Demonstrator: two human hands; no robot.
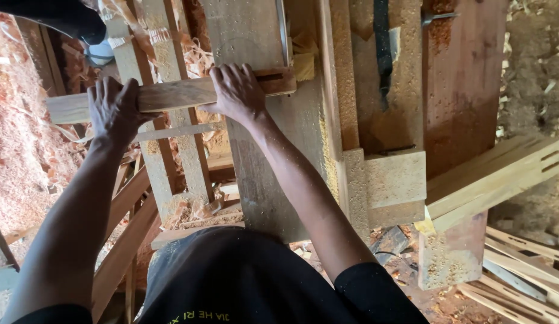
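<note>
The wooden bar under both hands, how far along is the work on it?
Done: a slot is already cut near the right end of the wooden bar. Slotted bars are stacked at right. In hand: the left hand and right hand press the bar flat across the sawdust-covered bench. What is left cannot be told from this view.

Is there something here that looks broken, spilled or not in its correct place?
Nothing looks broken. Sawdust and shavings lie heaped on the left, and cut slats are stacked crookedly on the right. Both hands, left hand and right hand, press one wooden bar flat on the bench.
</note>
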